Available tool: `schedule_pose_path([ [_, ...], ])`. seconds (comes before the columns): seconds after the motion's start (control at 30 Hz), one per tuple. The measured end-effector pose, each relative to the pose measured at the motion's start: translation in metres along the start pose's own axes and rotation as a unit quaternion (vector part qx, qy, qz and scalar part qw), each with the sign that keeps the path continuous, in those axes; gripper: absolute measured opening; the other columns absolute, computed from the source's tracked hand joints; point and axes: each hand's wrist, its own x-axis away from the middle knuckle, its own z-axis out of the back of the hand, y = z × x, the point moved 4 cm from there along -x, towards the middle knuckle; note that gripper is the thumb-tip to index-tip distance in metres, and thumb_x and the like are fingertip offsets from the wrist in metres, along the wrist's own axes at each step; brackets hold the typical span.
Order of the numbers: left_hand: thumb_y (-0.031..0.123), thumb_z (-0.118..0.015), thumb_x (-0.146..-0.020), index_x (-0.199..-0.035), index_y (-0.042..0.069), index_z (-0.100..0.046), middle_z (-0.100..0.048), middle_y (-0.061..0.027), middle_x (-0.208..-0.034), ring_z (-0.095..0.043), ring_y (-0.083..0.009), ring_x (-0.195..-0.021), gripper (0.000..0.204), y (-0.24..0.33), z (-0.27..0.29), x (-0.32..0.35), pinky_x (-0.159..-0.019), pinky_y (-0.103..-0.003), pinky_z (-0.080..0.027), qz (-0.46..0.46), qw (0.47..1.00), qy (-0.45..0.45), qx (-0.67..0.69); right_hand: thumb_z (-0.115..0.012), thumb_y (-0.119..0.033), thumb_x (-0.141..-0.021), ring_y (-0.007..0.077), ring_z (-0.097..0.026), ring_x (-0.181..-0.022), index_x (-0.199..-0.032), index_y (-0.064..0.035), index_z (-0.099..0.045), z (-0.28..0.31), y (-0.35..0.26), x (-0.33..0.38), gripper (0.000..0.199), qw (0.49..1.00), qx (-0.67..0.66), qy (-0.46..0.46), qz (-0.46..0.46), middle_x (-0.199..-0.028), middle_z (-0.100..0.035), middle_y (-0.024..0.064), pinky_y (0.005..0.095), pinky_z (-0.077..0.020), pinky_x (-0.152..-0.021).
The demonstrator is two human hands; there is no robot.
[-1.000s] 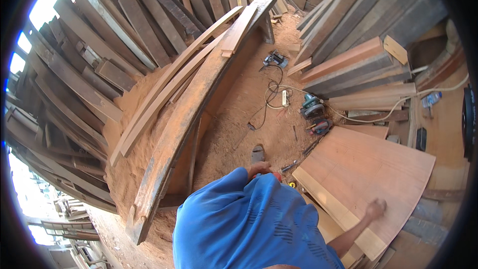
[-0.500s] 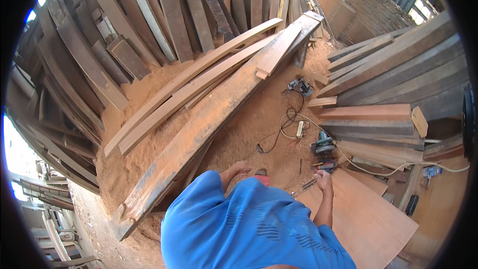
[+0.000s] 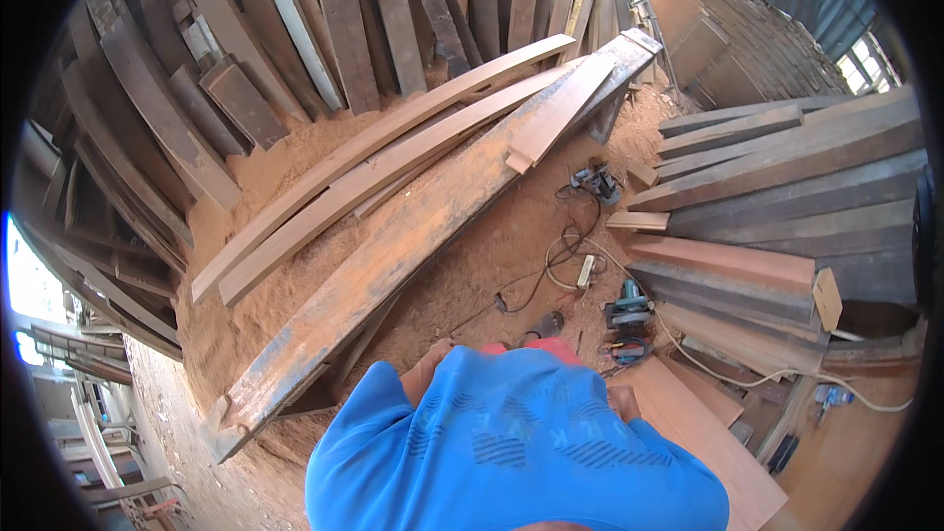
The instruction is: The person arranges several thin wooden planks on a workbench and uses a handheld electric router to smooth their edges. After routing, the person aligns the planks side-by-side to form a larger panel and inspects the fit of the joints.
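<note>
My left hand (image 3: 439, 347) is low in front of my blue shirt, above the sawdust floor and short of a long workbench plank (image 3: 393, 226). Its fingers are mostly hidden by the shirt. On the other side, my right hand (image 3: 622, 399) shows only in part past the shirt, beside a wide flat board (image 3: 703, 447); its fingers cannot be made out. Ahead of it lie a teal power saw (image 3: 629, 309) and a dark power tool with red and blue parts (image 3: 627, 346).
Another power tool (image 3: 597, 183), a white socket strip (image 3: 586, 271) and tangled cords lie on the sawdust. A loose board (image 3: 560, 113) rests on the bench plank; curved planks (image 3: 393, 128) lie beyond. Stacked timber (image 3: 777, 162) stands right, leaning planks (image 3: 344, 29) at the back.
Both hands have drawn in toward my body and are now largely covered by the shirt. My torso leans farther forward, and the view has shifted slightly.
</note>
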Motion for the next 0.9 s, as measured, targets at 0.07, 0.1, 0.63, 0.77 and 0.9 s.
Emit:
schedule_pose_path([
  [0.07, 0.037, -0.058, -0.086, -0.113, 0.006, -0.071, -0.073, -0.0215, -0.098, -0.069, -0.0376, -0.097, 0.043, 0.007, -0.014, -0.023, -0.088, -0.042, -0.055, 0.000, 1.000, -0.001, -0.004, -0.056, -0.024, -0.094, 0.0371, -0.067, -0.075, -0.097, -0.0002, -0.074, 0.024, -0.029, -0.064, 0.030, 0.972, 0.210, 0.034, 0.098, -0.089, -0.071, 0.0198, 0.0497, -0.0512, -0.061],
  [0.1, 0.037, -0.058, -0.086, -0.114, 0.005, -0.071, -0.073, -0.0218, -0.099, -0.069, -0.0378, -0.098, 0.044, 0.014, -0.021, -0.038, -0.088, -0.042, -0.054, -0.007, 1.000, 0.000, -0.007, -0.054, -0.026, -0.094, 0.0387, -0.069, -0.082, -0.097, -0.0023, -0.074, 0.037, -0.047, -0.097, 0.031, 0.937, 0.316, 0.070, 0.135, -0.096, -0.072, 0.0212, 0.0510, -0.0522, -0.063],
  [0.63, 0.040, -0.072, -0.079, -0.149, 0.001, -0.033, -0.039, -0.0301, -0.147, -0.038, -0.0479, -0.135, 0.089, 0.381, 0.121, -0.106, -0.114, -0.055, -0.029, -0.281, 0.900, 0.278, -0.183, -0.062, -0.015, -0.080, 0.0205, -0.065, -0.064, -0.085, -0.0031, -0.073, 0.063, -0.312, -0.189, 0.017, 0.957, -0.037, 0.063, 0.282, -0.072, -0.067, 0.0103, 0.0352, -0.0513, -0.059],
  [0.77, 0.046, -0.076, -0.076, -0.154, 0.006, -0.027, -0.032, -0.0323, -0.151, -0.029, -0.0514, -0.139, 0.100, 0.449, 0.147, -0.162, -0.116, -0.059, -0.023, -0.263, 0.904, 0.247, -0.231, -0.058, -0.021, -0.075, 0.0297, -0.066, -0.062, -0.065, -0.0059, -0.068, 0.025, -0.264, -0.173, 0.022, 0.881, 0.251, 0.079, 0.393, -0.067, -0.066, 0.0186, 0.0445, -0.0511, -0.059],
  [0.9, 0.051, -0.079, -0.073, -0.158, 0.010, -0.016, -0.016, -0.0334, -0.158, -0.017, -0.0533, -0.145, 0.114, 0.496, 0.159, -0.207, -0.118, -0.060, -0.017, -0.200, 0.921, 0.174, -0.286, -0.059, -0.012, -0.078, 0.0238, -0.058, -0.051, -0.069, -0.0064, -0.067, 0.030, -0.254, -0.126, 0.013, 0.961, 0.073, -0.015, 0.266, -0.063, -0.063, 0.0120, 0.0392, -0.0448, -0.046],
])
